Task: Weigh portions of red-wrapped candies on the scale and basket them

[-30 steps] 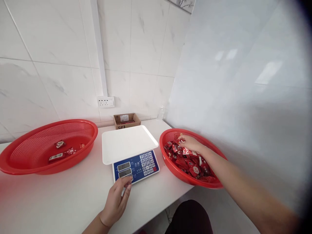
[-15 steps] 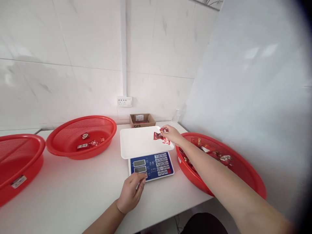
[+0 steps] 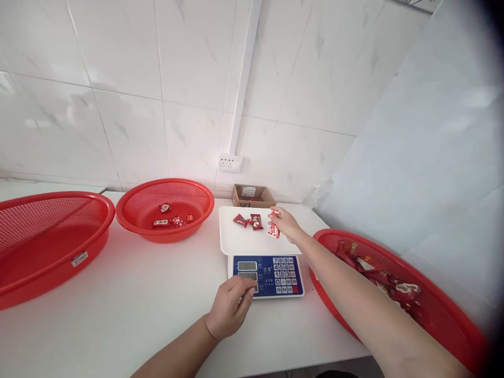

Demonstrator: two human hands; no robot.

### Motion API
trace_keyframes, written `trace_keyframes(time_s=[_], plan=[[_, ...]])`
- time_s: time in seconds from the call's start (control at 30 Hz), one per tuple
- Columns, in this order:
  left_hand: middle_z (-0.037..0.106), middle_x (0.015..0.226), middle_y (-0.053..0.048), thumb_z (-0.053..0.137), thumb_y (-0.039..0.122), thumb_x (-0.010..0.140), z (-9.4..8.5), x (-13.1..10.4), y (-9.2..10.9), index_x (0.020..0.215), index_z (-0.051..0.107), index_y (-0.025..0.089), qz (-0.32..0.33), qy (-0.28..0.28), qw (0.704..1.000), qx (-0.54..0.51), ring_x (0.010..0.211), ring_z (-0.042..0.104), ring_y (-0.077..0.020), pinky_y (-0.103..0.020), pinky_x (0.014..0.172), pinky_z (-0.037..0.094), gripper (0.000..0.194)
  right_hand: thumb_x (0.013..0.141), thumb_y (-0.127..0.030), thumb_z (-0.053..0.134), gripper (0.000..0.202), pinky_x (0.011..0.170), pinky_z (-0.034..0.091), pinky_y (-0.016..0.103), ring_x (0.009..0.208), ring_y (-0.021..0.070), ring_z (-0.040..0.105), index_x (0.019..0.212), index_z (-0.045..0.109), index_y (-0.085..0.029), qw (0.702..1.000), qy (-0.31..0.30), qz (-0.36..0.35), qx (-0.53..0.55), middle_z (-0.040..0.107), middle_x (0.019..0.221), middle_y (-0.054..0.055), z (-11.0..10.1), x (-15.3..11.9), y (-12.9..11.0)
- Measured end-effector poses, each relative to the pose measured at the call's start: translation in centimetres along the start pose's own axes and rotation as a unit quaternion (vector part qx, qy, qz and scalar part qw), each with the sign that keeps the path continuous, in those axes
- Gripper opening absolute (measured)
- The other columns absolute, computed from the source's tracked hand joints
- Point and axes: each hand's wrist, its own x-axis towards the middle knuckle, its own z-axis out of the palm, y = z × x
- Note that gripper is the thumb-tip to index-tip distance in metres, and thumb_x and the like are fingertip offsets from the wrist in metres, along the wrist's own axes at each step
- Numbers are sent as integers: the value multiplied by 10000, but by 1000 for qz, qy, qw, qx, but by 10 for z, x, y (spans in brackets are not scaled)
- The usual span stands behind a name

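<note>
Two dark red wrapped sweets point(image 3: 256, 221) lie side by side on the white tray point(image 3: 236, 242) of a blue digital scale point(image 3: 269, 277). Over the tray's right part, my right hand point(image 3: 286, 224) is closed on red wrapped sweets; a red-and-white one point(image 3: 273, 230) hangs at the fingertips. My left hand point(image 3: 231, 306) is at the lower left of the scale, over its displays, thumb and fingers pressed together; whether something small is between them is hidden.
At the right, a red basket point(image 3: 334, 326) holds many wrapped sweets. A middle-left basket point(image 3: 169, 237) holds several, and another red basket point(image 3: 43, 286) stands far left. Behind the tray is a small cardboard box point(image 3: 268, 198), near a wall socket point(image 3: 230, 163).
Two dark red sweets now lie on the tray, released from my right hand, which still holds others. The view has turned left, so everything appears shifted right.
</note>
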Motion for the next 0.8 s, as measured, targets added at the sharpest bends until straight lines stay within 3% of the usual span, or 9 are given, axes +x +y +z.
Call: trace_keyframes(time_s=[0.07,0.13,0.23,0.3,0.43,0.53,0.6,0.7,0.8], plan=[[645,819,-40,434,163,880,1,0,1,989,541,202,4,-4,1000,1,737,599,-140,-243,650,480,157,841,-285,431,481,813,486,314,992,181,616,1312,389,-195,999,6,-16,-51,540,1240,118,1,0,2],[647,825,-40,430,165,882,1,0,1,993,538,205,4,-7,1000,3,742,600,-141,-244,653,480,159,825,-328,472,529,960,392,358,1199,210,467,1334,382,-213,988,9,-64,-138,459,1343,105,3,-3,3],[651,833,-42,425,176,886,1,0,2,989,539,204,1,-13,1000,7,747,602,-143,-248,661,482,157,812,-430,497,531,1065,212,452,1364,276,152,1316,433,-277,937,-31,-145,-316,274,1472,61,9,-11,1],[653,829,-43,418,186,890,1,1,2,984,543,201,0,-20,1000,9,747,603,-144,-250,664,483,157,826,-490,452,489,1053,149,536,1371,323,63,1289,464,-333,900,-83,-158,-397,240,1487,37,15,-18,-1],[654,828,-51,395,204,902,-1,2,2,984,551,198,-10,-30,999,9,753,604,-145,-254,668,485,176,852,-481,400,464,998,207,573,1326,346,220,1285,470,-332,890,-112,-134,-422,448,1362,75,21,-23,-2],[652,828,-53,396,208,904,-1,1,3,985,551,197,-18,-27,999,7,749,602,-144,-253,662,486,175,878,-380,371,350,944,337,421,1161,262,456,1074,639,-269,894,-62,-155,-415,634,1102,76,14,-22,1],[652,829,-51,400,205,902,-1,1,3,985,552,197,-17,-25,1000,4,749,602,-143,-253,663,486,173,881,-345,366,332,898,372,350,1043,219,531,953,679,-261,894,-35,-162,-416,669,970,68,7,-21,5],[654,828,-49,401,198,899,1,0,3,990,553,197,-11,-30,999,2,751,605,-146,-253,664,485,177,845,-395,442,325,917,362,387,1140,259,473,1062,646,-267,898,-17,-127,-420,599,1155,93,1,-23,8],[654,822,-52,400,199,898,3,0,4,992,555,194,-5,-39,999,1,746,607,-149,-253,660,485,182,814,-504,459,519,1003,251,500,1332,331,209,1283,483,-284,901,-43,-123,-414,304,1451,95,8,-30,5]])
